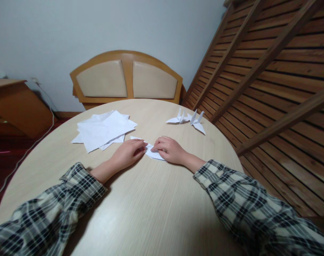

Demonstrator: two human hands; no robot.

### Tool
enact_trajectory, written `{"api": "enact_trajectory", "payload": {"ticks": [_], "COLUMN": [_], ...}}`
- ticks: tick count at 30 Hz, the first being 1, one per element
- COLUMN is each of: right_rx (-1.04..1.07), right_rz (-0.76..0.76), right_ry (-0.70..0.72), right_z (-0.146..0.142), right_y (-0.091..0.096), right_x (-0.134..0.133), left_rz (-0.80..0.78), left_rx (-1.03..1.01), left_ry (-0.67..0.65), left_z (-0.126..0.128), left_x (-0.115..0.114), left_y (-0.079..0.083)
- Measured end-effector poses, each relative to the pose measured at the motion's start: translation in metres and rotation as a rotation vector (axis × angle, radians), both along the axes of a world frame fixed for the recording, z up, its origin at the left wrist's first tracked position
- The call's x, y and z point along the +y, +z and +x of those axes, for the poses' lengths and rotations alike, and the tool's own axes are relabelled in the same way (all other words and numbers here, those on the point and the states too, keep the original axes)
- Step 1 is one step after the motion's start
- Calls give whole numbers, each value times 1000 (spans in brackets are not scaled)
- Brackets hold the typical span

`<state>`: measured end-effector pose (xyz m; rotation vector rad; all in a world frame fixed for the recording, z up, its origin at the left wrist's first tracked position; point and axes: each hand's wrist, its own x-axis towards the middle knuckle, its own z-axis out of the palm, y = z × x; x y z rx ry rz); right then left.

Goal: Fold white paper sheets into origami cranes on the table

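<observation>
A partly folded sheet of white paper point(154, 154) lies flat on the round table point(140, 206). My left hand point(129, 152) grips its left part, fingers closed at the edge, with one pointed corner showing beyond them. On the right part rests my right hand point(169, 149), its fingers bent together and pressed on the paper. The fingertips of both hands are close to each other, and they hide some of the folds. Beyond my right hand stand two white paper cranes point(181, 118), side by side and nearly touching.
A loose pile of white paper sheets point(103, 129) lies to the left of my hands. Behind the table is a wooden headboard point(127, 76) with beige panels. Slatted wood point(279, 89) slopes along the right side. A cable point(31, 147) runs down past a brown desk point(20, 103) at left.
</observation>
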<state>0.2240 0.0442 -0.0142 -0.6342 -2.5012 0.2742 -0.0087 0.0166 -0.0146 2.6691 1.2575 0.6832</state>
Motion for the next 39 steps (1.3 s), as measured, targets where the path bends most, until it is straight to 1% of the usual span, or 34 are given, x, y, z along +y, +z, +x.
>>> {"api": "enact_trajectory", "payload": {"ticks": [2,4,9,13,16,19,24,29,32,39], "right_rx": [0,-39,-139,-156,-186,-221,-214,-214,-195,-163], "right_rz": [27,21,-9,-7,17,73,151,87,49,12], "right_ry": [-66,-106,-115,-131,-150,-167,-202,-125,-129,-134], "right_z": [0,1,0,-1,-3,-5,-4,-2,-2,-1], "right_y": [0,-1,-2,5,11,13,7,6,5,3], "right_x": [3,5,5,-2,-10,-15,-13,-8,-6,-2], "left_rz": [4,9,0,-32,-70,-92,-74,2,11,9], "left_rx": [-16,-30,-53,-74,-58,-39,-30,30,41,26], "left_ry": [-7,-7,-16,-56,-86,-83,-60,-23,-35,-69], "left_z": [-1,-1,0,-4,-10,-13,-4,3,2,0], "left_x": [2,2,2,2,2,2,-4,-7,-6,-3], "left_y": [-1,-3,-5,-2,1,3,5,7,7,6]}}
